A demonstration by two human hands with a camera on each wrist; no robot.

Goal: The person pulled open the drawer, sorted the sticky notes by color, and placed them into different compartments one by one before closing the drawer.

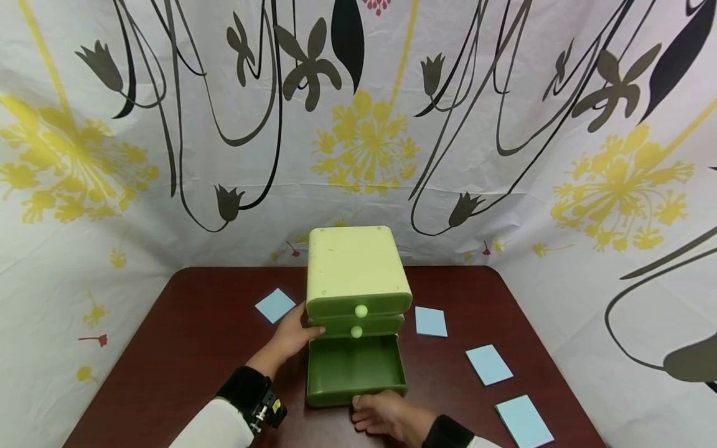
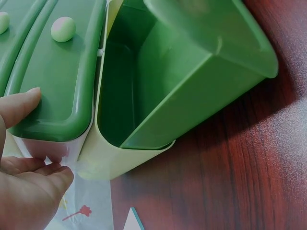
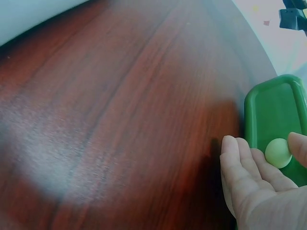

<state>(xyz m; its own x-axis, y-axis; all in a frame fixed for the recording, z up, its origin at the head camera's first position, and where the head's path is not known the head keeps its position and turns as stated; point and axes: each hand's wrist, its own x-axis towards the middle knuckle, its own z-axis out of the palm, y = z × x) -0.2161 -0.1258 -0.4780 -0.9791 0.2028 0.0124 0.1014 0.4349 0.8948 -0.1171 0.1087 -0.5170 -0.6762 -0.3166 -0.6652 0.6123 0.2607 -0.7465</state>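
The green drawer unit has its bottom drawer out; the right hand pinches its knob (hidden from the head view), and the left hand lies flat on the side.

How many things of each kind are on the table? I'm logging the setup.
Drawer unit: 1
Drawers: 3, the bottom drawer open
Blue cards: 4
Total: 5 separate things, counting the unit with its drawers as one
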